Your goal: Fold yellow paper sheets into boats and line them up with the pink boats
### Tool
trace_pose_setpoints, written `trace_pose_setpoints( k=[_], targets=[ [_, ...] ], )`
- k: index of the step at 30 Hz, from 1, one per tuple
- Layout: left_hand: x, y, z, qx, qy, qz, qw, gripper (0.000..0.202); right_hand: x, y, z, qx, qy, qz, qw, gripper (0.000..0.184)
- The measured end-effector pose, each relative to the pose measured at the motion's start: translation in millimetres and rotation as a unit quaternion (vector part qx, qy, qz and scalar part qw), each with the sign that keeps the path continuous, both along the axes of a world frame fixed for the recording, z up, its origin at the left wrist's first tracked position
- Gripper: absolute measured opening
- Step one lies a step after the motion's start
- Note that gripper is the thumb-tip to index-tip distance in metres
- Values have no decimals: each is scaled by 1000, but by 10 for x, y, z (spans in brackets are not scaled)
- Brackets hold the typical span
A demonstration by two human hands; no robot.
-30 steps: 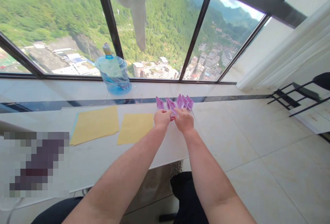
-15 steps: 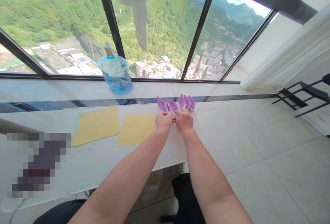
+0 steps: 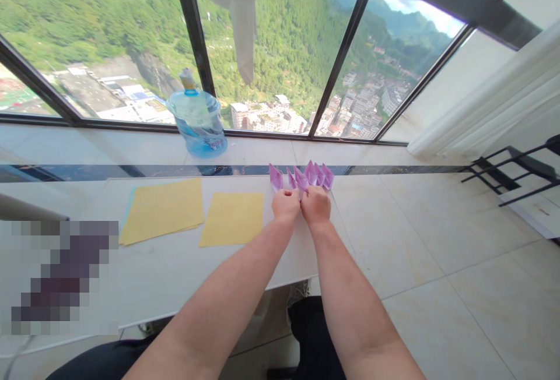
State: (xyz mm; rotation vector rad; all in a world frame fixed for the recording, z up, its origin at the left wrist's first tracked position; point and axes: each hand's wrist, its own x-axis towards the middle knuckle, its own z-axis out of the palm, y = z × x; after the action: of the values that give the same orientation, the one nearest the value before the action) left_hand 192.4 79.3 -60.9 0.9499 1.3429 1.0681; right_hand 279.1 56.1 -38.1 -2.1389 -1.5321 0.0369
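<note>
Both my hands are closed in pinches near the far edge of the white table (image 3: 170,275). My left hand (image 3: 286,205) has its thumb and fingers pressed together. Close beside it, my right hand (image 3: 315,205) pinches at the base of a folded purple paper piece (image 3: 301,179). The exact grip of both hands is partly hidden by my fingers. Several more pointed purple folded papers stand in a row just beyond my hands, from one at the left (image 3: 275,178) to one at the right (image 3: 326,177).
Left of my hands lies a yellow paper sheet (image 3: 231,220), and farther left a stack of yellow sheets (image 3: 161,211) with a light blue edge. A blue water jug (image 3: 201,126) stands on the window ledge (image 3: 262,150). A black metal rack (image 3: 516,164) is at far right.
My hands have drawn closer together, and the purple piece in front of them has shifted slightly right, nearer the right-hand pieces. The whole view has shifted a little.
</note>
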Motion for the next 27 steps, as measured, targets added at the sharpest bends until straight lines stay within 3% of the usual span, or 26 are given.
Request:
trace_pose_setpoints(
  k=[3, 7, 11, 21, 27],
  targets=[
    [35, 37, 26, -40, 58, 16, 997, 19, -23, -27, 44, -9, 5, 8, 1000, 18],
    [37, 37, 63, -49, 51, 31, 997, 12, -27, -45, 56, -16, 8, 9, 1000, 22],
    [15, 10, 77, -48, 63, 38, 996, 24, -21, -43, 40, -8, 6, 9, 1000, 27],
    [-59, -183, 165, -3, 52, 42, 998, 22, -52, -81, 47, -20, -25, 14, 999, 21],
    [-196, -307, 178, 85, 157, 23, 984, 16, -41, -92, 67, -60, -41, 2, 997, 24]
  ],
)
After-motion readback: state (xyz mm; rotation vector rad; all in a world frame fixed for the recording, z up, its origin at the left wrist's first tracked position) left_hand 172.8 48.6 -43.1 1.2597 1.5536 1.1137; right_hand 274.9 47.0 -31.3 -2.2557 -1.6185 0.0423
